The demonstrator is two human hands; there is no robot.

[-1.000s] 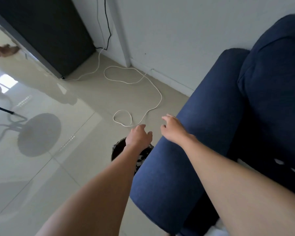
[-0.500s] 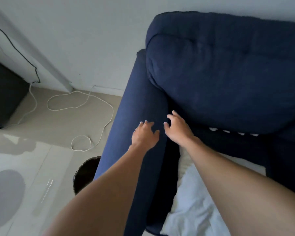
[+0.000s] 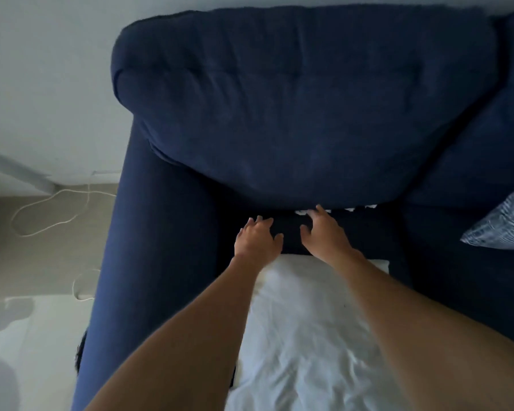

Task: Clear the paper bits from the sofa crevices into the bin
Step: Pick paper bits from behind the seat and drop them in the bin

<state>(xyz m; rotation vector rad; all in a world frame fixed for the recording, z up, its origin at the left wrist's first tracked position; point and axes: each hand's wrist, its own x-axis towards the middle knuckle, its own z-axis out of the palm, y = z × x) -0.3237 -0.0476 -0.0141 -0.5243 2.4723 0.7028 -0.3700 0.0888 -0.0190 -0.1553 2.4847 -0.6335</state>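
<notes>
Left hand [image 3: 257, 241] and right hand [image 3: 324, 237] have moved toward paper bits [image 3: 368, 207], grips spread, empty; bin [image 3: 79, 355] mostly hidden.

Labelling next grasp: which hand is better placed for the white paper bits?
Right. The right hand is at the white paper bits below the blue fabric cushion; the left hand is farther off.

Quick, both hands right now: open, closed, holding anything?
Left hand: open, fingers spread, holding nothing.
Right hand: open, at the paper bits, holding nothing.
</notes>
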